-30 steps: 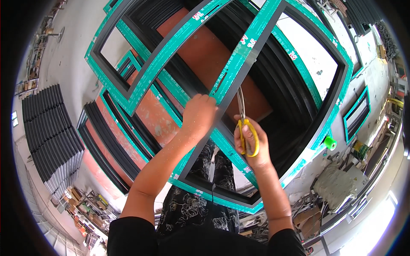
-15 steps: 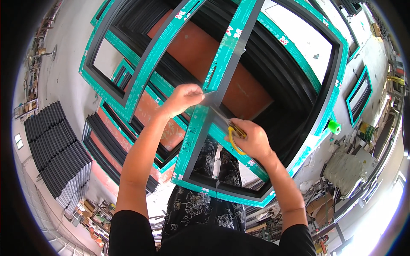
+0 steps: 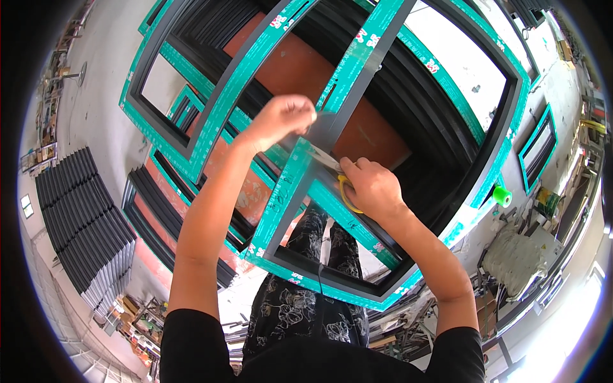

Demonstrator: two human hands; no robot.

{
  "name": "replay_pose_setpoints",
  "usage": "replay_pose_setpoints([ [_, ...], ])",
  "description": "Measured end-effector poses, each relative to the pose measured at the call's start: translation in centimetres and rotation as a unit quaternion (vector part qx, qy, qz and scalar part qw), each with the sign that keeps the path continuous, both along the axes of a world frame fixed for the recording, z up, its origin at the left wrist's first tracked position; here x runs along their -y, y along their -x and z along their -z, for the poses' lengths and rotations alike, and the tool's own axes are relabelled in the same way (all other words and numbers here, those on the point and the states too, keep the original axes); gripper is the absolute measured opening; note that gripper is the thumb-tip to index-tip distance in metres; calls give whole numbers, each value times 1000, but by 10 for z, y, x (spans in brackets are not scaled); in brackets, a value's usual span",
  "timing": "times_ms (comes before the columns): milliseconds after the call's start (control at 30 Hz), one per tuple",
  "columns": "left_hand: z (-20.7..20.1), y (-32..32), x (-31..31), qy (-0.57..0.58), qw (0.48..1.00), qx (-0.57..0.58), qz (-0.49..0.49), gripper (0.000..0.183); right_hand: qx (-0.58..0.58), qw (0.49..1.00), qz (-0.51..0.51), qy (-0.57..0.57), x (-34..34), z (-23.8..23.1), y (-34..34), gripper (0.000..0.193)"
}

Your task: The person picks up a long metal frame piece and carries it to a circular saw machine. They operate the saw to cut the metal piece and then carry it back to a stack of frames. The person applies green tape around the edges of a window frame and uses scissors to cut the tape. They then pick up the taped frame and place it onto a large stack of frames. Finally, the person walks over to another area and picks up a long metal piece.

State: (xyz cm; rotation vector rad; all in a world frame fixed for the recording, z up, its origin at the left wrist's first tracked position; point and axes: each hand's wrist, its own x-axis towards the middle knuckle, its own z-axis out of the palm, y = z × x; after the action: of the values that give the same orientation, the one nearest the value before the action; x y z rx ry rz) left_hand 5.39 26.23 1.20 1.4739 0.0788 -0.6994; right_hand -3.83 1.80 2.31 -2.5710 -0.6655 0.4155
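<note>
Yellow-handled scissors (image 3: 345, 193) are in my right hand (image 3: 377, 191), with the fingers wrapped around the handles. Their blades point up and left, over a joint of the dark grey window frame (image 3: 290, 175), which is faced with green film. My left hand (image 3: 284, 121) is raised just above and left of the blades, its fingers pinched and slightly blurred. A thin, see-through strip seems to lie near those fingertips, but whether it is held is unclear. The frame's crossing bars run under both hands.
More green-faced frames lie beneath, over a reddish-brown surface (image 3: 290, 67). A stack of dark profiles (image 3: 86, 223) stands at left. At right are a green roll (image 3: 502, 196) on the frame's edge, a small frame (image 3: 537, 148) and a pale wrapped bundle (image 3: 517, 258).
My left hand has moved up and slightly away from the joint. The scissors blades have swung left over the frame corner. The view has shifted a little.
</note>
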Motion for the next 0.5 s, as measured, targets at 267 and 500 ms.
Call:
replay_pose_setpoints([
  [267,-64,-82,20,-8,994,95,58,17,3,997,25,-73,21,-6,-9,34],
  [500,-74,-111,47,155,984,79,-47,17,162,981,101,-36,62,-10,-85,44],
])
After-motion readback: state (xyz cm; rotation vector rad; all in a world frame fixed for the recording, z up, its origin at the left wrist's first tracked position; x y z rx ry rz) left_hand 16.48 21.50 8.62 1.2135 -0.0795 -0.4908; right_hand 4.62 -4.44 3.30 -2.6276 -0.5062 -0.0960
